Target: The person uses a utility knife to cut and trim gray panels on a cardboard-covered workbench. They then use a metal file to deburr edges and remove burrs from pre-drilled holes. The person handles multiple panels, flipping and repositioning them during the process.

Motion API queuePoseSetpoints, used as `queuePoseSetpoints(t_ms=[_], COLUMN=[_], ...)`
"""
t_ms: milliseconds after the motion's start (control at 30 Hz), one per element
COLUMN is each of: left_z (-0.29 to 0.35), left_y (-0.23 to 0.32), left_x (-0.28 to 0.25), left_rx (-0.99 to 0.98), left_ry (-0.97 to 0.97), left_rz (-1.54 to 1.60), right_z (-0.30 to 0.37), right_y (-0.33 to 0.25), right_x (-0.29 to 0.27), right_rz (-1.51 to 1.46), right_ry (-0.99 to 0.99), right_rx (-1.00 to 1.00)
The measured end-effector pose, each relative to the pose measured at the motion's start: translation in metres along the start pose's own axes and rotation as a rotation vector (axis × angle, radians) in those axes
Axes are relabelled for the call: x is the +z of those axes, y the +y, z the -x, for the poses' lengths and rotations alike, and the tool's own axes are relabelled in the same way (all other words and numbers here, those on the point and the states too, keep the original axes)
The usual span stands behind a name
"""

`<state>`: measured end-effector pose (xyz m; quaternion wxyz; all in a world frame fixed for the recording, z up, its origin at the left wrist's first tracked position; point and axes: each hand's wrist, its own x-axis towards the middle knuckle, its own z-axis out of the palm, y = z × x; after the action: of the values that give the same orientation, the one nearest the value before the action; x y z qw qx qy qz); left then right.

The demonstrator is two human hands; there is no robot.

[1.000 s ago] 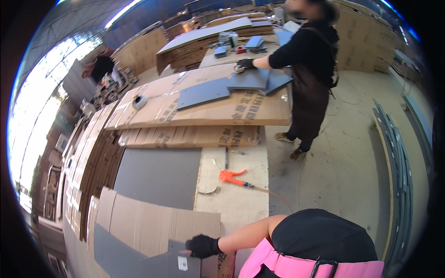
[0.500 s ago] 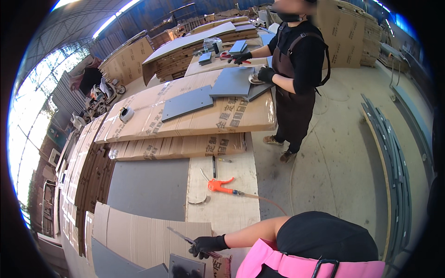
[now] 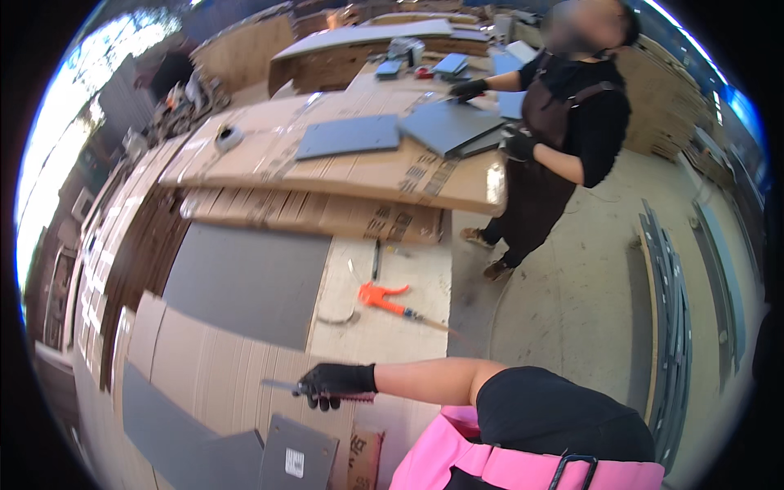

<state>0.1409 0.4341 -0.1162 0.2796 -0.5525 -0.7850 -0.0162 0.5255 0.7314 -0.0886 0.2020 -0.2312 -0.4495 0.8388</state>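
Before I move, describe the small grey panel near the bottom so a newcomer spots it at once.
Find the large cardboard sheet at the view's lower left. Just below the gloved right hand sits the panel, between grey pieces on its left and a brown carton edge on its right. Unlike these neighbours, it shows a white label.

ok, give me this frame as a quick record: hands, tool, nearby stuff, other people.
right hand: black glove, closed around tool
left hand: not in view
tool: thin bladed tool, tip toward the left
below hand: grey panel with white label
beside hand: brown cardboard sheet
farther out: orange trigger gun with hose, lying down
other people: one co-worker, dark apron, gloved, beside cardboard-wrapped stack
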Motion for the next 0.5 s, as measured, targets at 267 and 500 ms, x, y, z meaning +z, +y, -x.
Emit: queuePoseSetpoints(t_ms=[267, 500], left_z=[0.0, -0.008], left_y=[0.002, 0.002], left_x=[0.017, 0.014], left_rx=[-0.227, -0.254], left_ry=[-0.15, -0.231], left_rz=[0.217, 0.13], right_z=[0.005, -0.012], right_y=[0.003, -0.007], right_x=[-0.029, 0.005], right_rz=[-0.076, 0.248], right_ry=[0.08, 0.25], right_rx=[0.048, 0.068])
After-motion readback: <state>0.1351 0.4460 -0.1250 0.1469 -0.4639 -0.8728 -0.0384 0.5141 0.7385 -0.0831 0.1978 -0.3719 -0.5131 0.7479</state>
